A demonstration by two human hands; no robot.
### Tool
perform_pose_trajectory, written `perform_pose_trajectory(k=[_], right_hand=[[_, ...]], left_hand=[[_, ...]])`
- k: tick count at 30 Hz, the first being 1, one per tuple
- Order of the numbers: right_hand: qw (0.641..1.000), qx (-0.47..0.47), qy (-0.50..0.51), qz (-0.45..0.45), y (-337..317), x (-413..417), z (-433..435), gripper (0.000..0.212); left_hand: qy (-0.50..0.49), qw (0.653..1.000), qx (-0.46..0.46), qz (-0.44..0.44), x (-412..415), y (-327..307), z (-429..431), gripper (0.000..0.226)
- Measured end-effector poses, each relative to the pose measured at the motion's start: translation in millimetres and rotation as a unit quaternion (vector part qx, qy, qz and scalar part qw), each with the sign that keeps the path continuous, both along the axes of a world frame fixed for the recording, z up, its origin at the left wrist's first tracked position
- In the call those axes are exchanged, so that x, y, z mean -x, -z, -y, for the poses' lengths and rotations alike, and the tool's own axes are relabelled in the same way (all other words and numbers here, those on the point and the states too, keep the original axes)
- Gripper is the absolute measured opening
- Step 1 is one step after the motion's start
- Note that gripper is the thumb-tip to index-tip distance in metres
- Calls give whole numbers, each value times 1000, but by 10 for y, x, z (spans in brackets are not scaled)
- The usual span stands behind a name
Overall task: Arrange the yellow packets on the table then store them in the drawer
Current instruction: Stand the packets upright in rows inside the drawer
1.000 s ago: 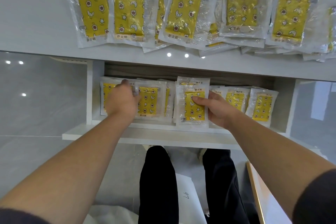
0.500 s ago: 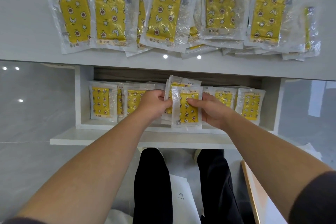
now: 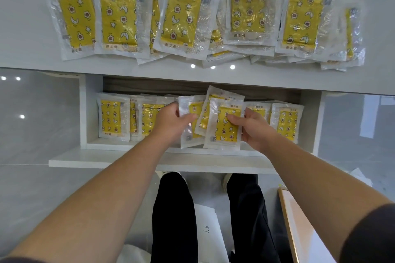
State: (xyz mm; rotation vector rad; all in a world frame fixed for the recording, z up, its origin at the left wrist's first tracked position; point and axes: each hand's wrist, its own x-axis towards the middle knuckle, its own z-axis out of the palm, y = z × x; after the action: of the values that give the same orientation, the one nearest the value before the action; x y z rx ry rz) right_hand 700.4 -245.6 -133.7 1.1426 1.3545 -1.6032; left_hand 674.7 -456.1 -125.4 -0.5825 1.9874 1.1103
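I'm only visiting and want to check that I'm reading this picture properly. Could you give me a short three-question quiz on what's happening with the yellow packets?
1. True or false: the drawer is shut.
2. What does the right hand grip? A) a pen B) a yellow packet C) nothing
3. Fill in the blank: the unstored packets lie in a rough row on the ____.

Key: 1. False, it stands open with packets inside. 2. B. 3. table.
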Motion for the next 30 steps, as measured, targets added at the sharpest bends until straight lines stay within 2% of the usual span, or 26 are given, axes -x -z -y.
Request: perform_pose_trajectory(k=[4,6,8,9,11,13,16,18,20,26,30], right_hand=[[999,-49,-6,7,-17,1,-227,35],[997,-66,-33,8,-16,1,-330,33],[995,-74,-64,9,-3,-1,-396,29],[994,-76,-82,8,-1,1,-413,26],[992,-73,-104,4,4,14,-420,25],[992,-59,-116,0,11,30,-388,22],[987,-68,-144,-6,48,29,-323,15],[977,-101,-189,-14,69,13,-311,23],[967,-128,-220,-24,70,-5,-330,30],[972,-97,-212,-34,41,-80,-476,14],[974,-92,-206,-19,18,-96,-637,10]], left_hand=[[4,999,51,-11,6,90,127,21],[56,994,88,-21,1,132,103,14],[123,979,158,-46,-3,143,33,16],[156,965,203,-59,-5,138,9,19],[205,932,292,-66,7,104,-19,38],[236,907,339,-79,33,68,-61,54],[269,905,292,-150,70,45,-221,45],[310,904,228,-186,86,55,-338,35],[364,889,190,-205,110,98,-437,31],[449,846,192,-215,189,226,-627,45],[494,820,203,-208,248,257,-698,40]])
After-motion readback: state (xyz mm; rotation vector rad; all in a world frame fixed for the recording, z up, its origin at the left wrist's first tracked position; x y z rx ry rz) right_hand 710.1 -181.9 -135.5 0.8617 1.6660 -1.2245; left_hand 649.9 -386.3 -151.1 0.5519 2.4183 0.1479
